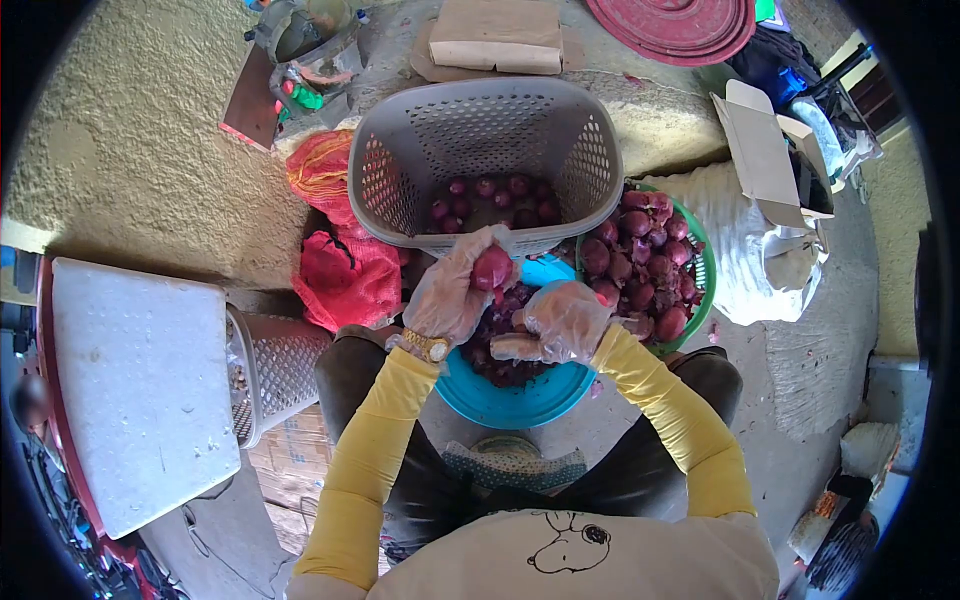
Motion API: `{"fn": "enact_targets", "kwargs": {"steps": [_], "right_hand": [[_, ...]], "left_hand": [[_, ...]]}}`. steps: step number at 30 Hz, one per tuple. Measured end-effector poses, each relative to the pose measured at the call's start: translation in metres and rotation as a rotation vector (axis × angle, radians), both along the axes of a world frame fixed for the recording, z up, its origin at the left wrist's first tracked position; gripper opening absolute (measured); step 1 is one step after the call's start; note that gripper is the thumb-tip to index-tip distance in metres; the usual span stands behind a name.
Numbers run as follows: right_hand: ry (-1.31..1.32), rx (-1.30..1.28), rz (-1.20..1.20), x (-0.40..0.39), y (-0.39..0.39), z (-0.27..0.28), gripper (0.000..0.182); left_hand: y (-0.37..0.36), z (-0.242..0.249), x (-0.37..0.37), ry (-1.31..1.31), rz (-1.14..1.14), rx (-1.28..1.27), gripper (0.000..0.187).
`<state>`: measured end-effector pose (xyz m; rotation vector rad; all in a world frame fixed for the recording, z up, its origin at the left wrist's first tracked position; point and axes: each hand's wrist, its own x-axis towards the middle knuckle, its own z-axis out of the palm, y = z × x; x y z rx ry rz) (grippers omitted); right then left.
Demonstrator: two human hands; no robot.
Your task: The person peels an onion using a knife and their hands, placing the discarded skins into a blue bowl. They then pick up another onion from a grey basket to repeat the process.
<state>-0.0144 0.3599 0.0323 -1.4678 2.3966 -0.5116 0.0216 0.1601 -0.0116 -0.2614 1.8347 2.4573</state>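
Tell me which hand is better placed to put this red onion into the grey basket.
Probably the left hand: it holds the red onion, near the front rim of the grey basket. The right hand is farther off, over the blue basin.

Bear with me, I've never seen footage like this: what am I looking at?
There is no machine here. It is one picture from a camera worn on a person's head, looking forward and down, so their lap and yellow sleeves show below. The left hand, in a thin clear glove, holds a red onion. The right hand, gloved too, is beside it; whether it grips anything is unclear. Below the hands, a blue basin holds dark red onion skins. Ahead, a tall perforated crate has onions at the bottom; to the right, a green basket is heaped with more.
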Motion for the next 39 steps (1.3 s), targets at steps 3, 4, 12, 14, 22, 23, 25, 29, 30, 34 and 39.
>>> {"fn": "enact_targets", "kwargs": {"steps": [3, 4, 12, 14, 22, 23, 25, 29, 30, 34, 39], "right_hand": [[-0.018, 0.139, -0.013, 0.0, -0.001, 0.004, 0.064], [-0.03, 0.111, -0.031, -0.002, 0.001, 0.008, 0.066], [0.0, 0.04, -0.03, -0.005, 0.006, 0.005, 0.07], [-0.022, 0.056, -0.08, -0.006, 0.006, -0.007, 0.064], [0.071, 0.101, -0.104, -0.008, 0.007, 0.005, 0.065], [0.073, 0.113, -0.126, -0.01, 0.007, 0.004, 0.068], [0.037, 0.076, -0.165, -0.012, 0.007, 0.015, 0.069], [-0.033, -0.157, -0.342, -0.012, 0.006, 0.019, 0.071], [-0.033, -0.158, -0.343, -0.013, 0.007, 0.018, 0.071], [0.2, -0.166, -0.362, -0.015, 0.009, 0.011, 0.073], [0.205, -0.204, -0.363, -0.017, 0.009, 0.001, 0.073]], "left_hand": [[-0.002, 0.03, 0.001, -0.156, 0.057, 0.517, 0.032], [-0.001, 0.034, 0.0, -0.19, 0.079, 0.603, 0.032], [-0.004, 0.032, -0.001, -0.226, 0.164, 0.698, 0.033], [-0.005, 0.03, -0.002, -0.152, 0.127, 0.714, 0.036], [-0.005, 0.038, -0.001, -0.169, 0.057, 0.626, 0.044], [-0.005, 0.039, 0.0, -0.159, 0.009, 0.572, 0.046], [-0.007, 0.033, 0.001, -0.169, -0.019, 0.588, 0.046], [-0.014, 0.022, 0.014, 0.506, -0.063, -0.959, 0.046], [-0.014, 0.016, 0.013, 0.507, -0.064, -0.96, 0.046], [-0.017, -0.022, 0.007, 0.432, -0.201, -0.771, 0.06], [-0.01, 0.01, 0.012, 0.558, -0.191, -0.932, 0.069]]}}
